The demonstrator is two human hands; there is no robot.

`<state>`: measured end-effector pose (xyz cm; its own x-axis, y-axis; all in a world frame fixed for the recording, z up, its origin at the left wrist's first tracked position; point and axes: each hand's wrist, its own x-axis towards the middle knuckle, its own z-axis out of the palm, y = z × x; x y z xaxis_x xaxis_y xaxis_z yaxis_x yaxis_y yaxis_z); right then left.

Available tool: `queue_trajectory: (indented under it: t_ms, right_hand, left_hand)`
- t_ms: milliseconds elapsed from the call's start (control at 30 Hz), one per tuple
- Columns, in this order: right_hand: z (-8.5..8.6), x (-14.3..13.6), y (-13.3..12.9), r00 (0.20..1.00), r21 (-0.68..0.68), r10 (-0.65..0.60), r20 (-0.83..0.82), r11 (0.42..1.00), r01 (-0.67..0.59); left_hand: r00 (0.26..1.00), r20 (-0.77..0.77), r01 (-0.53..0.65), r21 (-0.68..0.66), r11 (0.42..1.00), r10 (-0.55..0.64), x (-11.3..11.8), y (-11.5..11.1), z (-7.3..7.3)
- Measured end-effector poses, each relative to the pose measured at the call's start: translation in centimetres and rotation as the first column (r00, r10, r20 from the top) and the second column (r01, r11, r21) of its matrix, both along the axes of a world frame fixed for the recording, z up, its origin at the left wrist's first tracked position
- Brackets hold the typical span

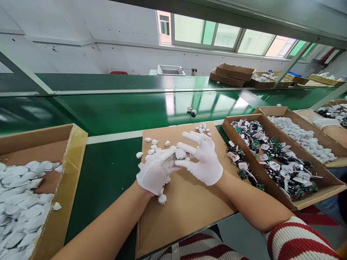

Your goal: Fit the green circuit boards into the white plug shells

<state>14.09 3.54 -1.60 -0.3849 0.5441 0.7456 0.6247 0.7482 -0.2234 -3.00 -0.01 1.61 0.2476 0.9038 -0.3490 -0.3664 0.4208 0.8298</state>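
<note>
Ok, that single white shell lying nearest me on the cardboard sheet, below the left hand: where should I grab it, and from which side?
Probably best from straight above. The white shell lies flat and alone on the cardboard sheet, just clear of the left hand, so a pinch across its two narrower sides should hold. Its near side is open; the wrist crowds the far side.

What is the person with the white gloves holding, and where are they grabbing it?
A small white plastic shell, pinched at its edges between the left hand and right hand.
</note>
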Motion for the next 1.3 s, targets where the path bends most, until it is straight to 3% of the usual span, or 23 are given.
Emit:
queue_trajectory:
  t_ms: [67, 167, 267, 333, 467, 567, 633, 700, 800, 900, 1000, 1133, 1300]
  right_hand:
    - [0.0, 0.1, -0.1, 1.0, 0.032, 0.021, -0.023, 0.999, -0.02]
    - [-0.1, 0.1, -0.1, 0.999, 0.034, 0.029, -0.033, 0.999, -0.028]
    - [0.0, -0.1, 0.1, 0.994, 0.054, 0.102, -0.027, 0.993, -0.101]
    - [0.4, -0.3, 0.1, 0.986, 0.032, 0.163, -0.04, 0.986, -0.162]
    - [1.2, -0.1, 0.0, 0.973, -0.187, 0.212, -0.089, 0.956, -0.226]
    - [0.9, 0.6, 0.5, 0.972, -0.33, 0.087, -0.219, 0.931, -0.158]
    - [0.3, 1.2, 1.3, 0.948, -0.393, -0.081, -0.308, 0.918, -0.05]
    - [-0.1, 1.7, 2.4, 0.943, -0.52, -0.185, -0.278, 0.854, 0.014]
    - [0.3, 1.8, 4.4, 0.976, -0.681, -0.179, -0.12, 0.731, 0.05]
    - [1.6, 1.1, 6.9, 0.984, -0.684, -0.177, 0.025, 0.714, 0.146]
    - [2.3, 0.0, 10.3, 0.968, -0.664, -0.232, 0.096, 0.71, 0.236]
    - [1.3, -1.6, 15.5, 0.953, -0.636, -0.267, 0.146, 0.712, 0.297]
    - [-0.2, -3.0, 19.6, 0.938, -0.586, -0.281, 0.201, 0.733, 0.345]
  left_hand:
    - [0.999, 0.017, 0.036, 0.042, 0.998, -0.036, 0.1, 0.1, -0.4]
    - [0.992, -0.105, 0.083, 0.114, 0.99, -0.071, 0.3, 0.0, -0.9]
    - [0.977, -0.215, 0.038, 0.106, 0.994, -0.015, 0.6, -0.2, -1.0]
    - [0.98, -0.198, 0.034, 0.121, 0.992, -0.01, 0.7, -0.3, -0.7]
    - [0.994, -0.027, 0.111, 0.13, 0.985, -0.108, 0.5, 0.1, -0.4]
    - [0.986, -0.155, -0.053, 0.088, 0.995, 0.066, 0.1, 0.7, -0.8]
    - [0.879, -0.405, -0.204, 0.158, 0.966, 0.252, -0.4, 1.3, -1.3]
    - [0.647, -0.651, -0.214, 0.345, 0.914, 0.397, -1.2, 2.0, -1.8]
    - [0.245, -0.813, 0.046, 0.554, 0.831, 0.528, -2.5, 3.0, -2.7]
    - [0.017, -0.896, 0.268, 0.433, 0.861, 0.445, -3.3, 3.4, -3.6]
    - [-0.065, -0.942, 0.396, 0.277, 0.875, 0.328, -3.3, 3.5, -4.2]
    - [-0.106, -0.923, 0.427, 0.294, 0.855, 0.37, -2.7, 3.4, -4.7]
    - [-0.171, -0.892, 0.635, 0.225, 0.739, 0.418, -2.5, 3.3, -4.5]
